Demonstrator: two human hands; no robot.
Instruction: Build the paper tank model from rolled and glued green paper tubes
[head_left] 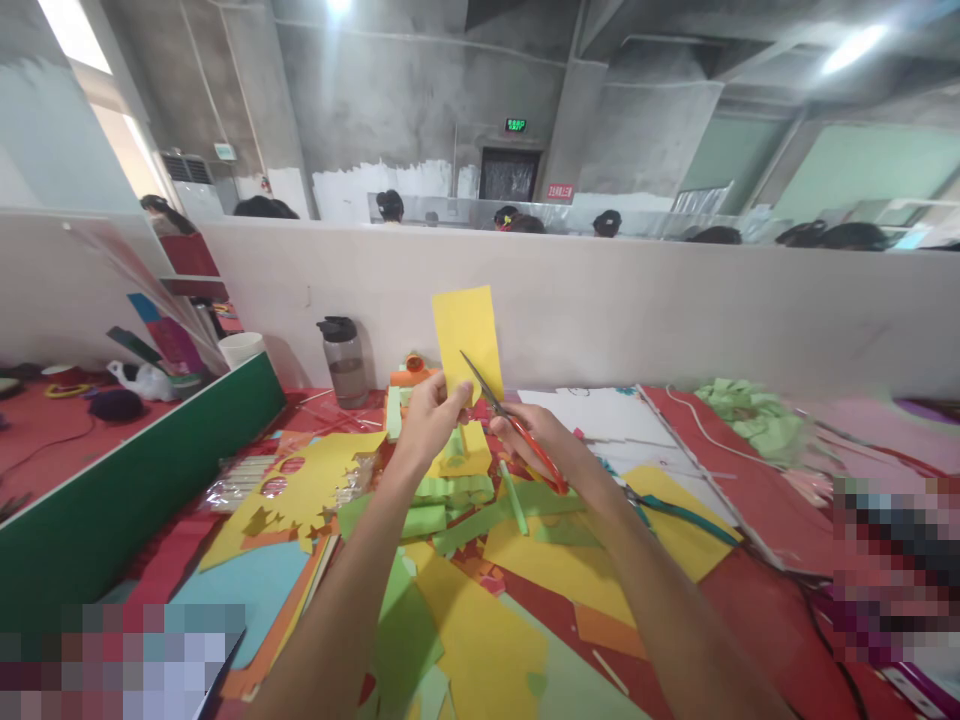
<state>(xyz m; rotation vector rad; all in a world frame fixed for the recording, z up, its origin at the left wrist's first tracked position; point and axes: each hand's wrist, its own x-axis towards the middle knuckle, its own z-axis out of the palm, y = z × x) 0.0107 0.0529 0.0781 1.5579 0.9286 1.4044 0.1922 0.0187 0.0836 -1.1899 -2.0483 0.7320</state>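
Note:
My left hand pinches the lower edge of a sheet of yellow paper, held upright above the table. In my right hand is a pair of scissors with red-orange handles. Their dark blades lie across the front of the sheet, pointing up and left; whether they are parted is hard to make out. A small rounded flap of the paper shows beside my left thumb. Below both hands lie green paper strips and a folded yellow piece.
A water bottle stands against the white partition. Yellow sheets and a blue sheet cover much of the red table. A second pair of scissors with teal handles rests at right. A green divider borders the left.

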